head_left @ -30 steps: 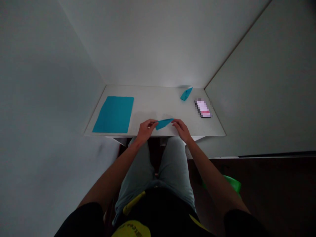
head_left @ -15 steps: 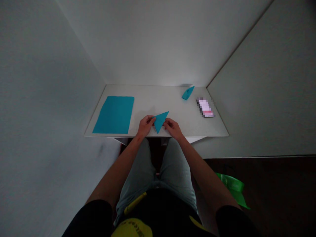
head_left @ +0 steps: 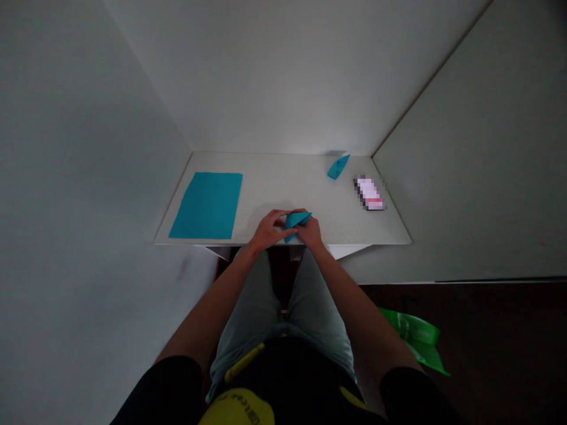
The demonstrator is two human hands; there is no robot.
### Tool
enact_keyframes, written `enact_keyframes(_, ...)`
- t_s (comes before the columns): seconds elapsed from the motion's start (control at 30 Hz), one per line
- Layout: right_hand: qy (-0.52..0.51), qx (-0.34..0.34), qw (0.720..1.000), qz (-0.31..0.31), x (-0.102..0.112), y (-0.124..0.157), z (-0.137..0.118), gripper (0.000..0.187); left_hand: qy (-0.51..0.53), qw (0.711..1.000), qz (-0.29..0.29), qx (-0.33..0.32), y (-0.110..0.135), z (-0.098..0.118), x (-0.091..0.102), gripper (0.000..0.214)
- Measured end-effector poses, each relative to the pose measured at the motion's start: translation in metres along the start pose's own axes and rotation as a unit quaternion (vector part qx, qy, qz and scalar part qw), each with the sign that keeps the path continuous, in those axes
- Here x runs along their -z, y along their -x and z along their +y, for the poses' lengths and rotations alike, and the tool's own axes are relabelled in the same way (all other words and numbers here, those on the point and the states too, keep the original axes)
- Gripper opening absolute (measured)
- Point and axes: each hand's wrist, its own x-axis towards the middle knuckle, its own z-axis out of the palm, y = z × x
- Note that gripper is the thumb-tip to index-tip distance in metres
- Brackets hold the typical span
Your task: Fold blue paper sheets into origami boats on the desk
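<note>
Near the front edge of the white table [head_left: 270,189], both hands are closed on a small piece of folded blue paper [head_left: 297,220]. My left hand [head_left: 270,229] grips it from the left, thumb on the near side and fingers on the far side. My right hand [head_left: 311,232] is around its right side, with some fingers hidden behind or inside the paper. A pointed corner of the paper sticks out to the right over the right hand. Its inner folds are too small to make out.
A stack or sheet of flat blue paper [head_left: 208,205] lies at the table's left. Another folded blue paper piece [head_left: 339,167] stands at the back right, and a phone [head_left: 370,193] with a blurred screen lies near the right edge. Walls enclose the table. Something green [head_left: 419,333] is below right.
The folded paper has gone from a flat, spread triangle to a narrower, more bunched shape. My left hand has moved right and closed around it, and the right hand has come in against it.
</note>
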Motion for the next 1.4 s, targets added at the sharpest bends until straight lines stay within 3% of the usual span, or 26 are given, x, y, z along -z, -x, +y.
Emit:
enact_keyframes(0.1, -0.002, 0.017, 1.000, 0.008, -0.001, 0.000, -0.002, 0.026, -0.003, 1.000, -0.012, -0.001, 0.000, -0.001, 0.000, 0.056)
enact_keyframes(0.2, -0.009, 0.023, 1.000, 0.000, 0.002, 0.001, -0.003, 0.035, 0.019, 1.000, 0.013, 0.007, -0.002, -0.005, 0.001, 0.046)
enact_keyframes(0.3, -0.084, 0.028, 0.995, -0.044, 0.007, 0.002, 0.000, 0.050, 0.065, 0.996, 0.059, 0.029, -0.004, -0.008, 0.004, 0.042)
enact_keyframes(0.43, -0.189, 0.036, 0.980, -0.050, 0.011, -0.001, 0.007, 0.041, 0.136, 0.983, 0.078, 0.090, -0.007, -0.013, 0.008, 0.038)
enact_keyframes(0.57, -0.176, 0.021, 0.984, -0.020, 0.015, -0.003, 0.013, 0.033, 0.152, 0.978, 0.066, 0.129, -0.005, -0.015, 0.009, 0.038)
enact_keyframes(0.73, -0.169, 0.018, 0.985, 0.004, 0.017, -0.004, 0.015, 0.034, 0.136, 0.983, 0.009, 0.127, -0.001, -0.014, 0.008, 0.060)
enact_keyframes(0.93, -0.179, 0.006, 0.984, 0.003, 0.011, -0.005, 0.016, 0.050, 0.128, 0.984, 0.038, 0.117, -0.003, -0.018, 0.004, 0.057)
enact_keyframes(1.13, -0.080, -0.003, 0.996, -0.040, 0.011, -0.004, 0.011, 0.048, 0.074, 0.990, 0.033, 0.112, -0.005, -0.015, 0.004, 0.042)
enact_keyframes(1.4, -0.159, -0.015, 0.987, 0.009, 0.015, -0.004, 0.005, 0.051, 0.116, 0.979, 0.108, 0.127, -0.010, -0.013, 0.003, 0.052)
